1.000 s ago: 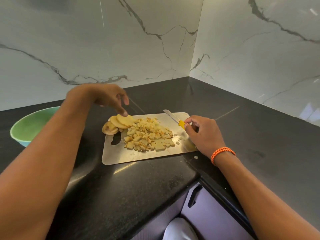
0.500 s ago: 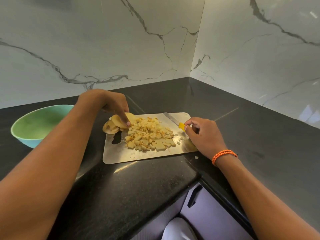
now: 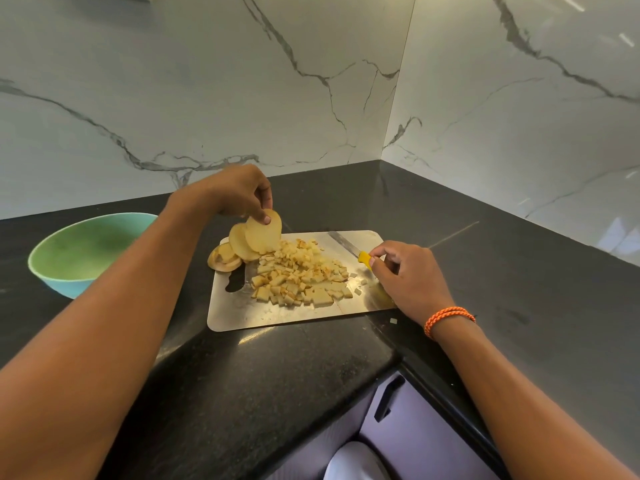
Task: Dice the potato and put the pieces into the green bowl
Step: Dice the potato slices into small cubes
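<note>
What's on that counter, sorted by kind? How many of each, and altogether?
Bowls: 1, the green bowl
Cutting boards: 1, the metal board
Knives: 1, the yellow-handled knife
Piles of diced potato: 1
Groups of potato slices: 1, the slices; exact number unclear
Total: 5

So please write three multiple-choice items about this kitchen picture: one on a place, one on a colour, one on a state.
1. Where is the bowl?
A. on the cutting board
B. on the counter, left of the board
C. by the right wall

2. What colour is the knife handle?
A. yellow
B. black
C. red

3. What is the left hand doing?
A. lying flat
B. gripping the bowl
C. pinching potato slices

Answers:
1. B, it stands apart from the cutting board.
2. A, yellow shows by the right hand.
3. C, fingers lift the potato slices above the diced pieces.
</note>
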Demonstrator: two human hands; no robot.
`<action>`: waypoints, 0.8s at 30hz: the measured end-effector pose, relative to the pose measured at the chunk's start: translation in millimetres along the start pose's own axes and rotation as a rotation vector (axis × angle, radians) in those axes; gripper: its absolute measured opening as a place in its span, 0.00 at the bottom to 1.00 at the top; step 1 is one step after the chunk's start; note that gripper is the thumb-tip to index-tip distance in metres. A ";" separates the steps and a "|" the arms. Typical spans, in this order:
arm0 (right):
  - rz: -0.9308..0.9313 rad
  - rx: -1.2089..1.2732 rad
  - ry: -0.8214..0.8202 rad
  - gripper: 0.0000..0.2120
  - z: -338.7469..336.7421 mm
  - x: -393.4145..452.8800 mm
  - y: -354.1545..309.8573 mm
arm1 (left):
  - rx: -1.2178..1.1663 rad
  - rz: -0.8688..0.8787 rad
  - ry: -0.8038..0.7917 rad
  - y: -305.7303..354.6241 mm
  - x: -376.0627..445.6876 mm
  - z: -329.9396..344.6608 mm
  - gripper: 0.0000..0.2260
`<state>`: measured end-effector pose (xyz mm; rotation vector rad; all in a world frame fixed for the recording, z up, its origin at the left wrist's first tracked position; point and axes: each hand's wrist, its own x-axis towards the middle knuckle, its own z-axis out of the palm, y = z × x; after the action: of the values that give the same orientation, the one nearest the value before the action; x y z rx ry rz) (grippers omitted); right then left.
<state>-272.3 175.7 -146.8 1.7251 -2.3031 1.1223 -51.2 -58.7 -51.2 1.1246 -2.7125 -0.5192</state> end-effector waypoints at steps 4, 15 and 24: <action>0.003 0.001 -0.006 0.10 0.3 0.0 0.7 | 0.001 -0.003 0.029 3.7 1.8 1.8 0.06; 0.039 0.030 0.011 0.08 1.0 1.4 -1.6 | -0.177 0.173 0.282 36.4 -1.8 -1.1 0.05; 0.219 -0.010 0.268 0.09 -3.5 4.1 5.7 | -0.500 0.088 0.282 88.0 18.5 89.2 0.06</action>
<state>-280.0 175.0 -145.3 1.2505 -2.3612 1.2843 -146.3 8.7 -100.7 0.8624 -2.2036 -0.8853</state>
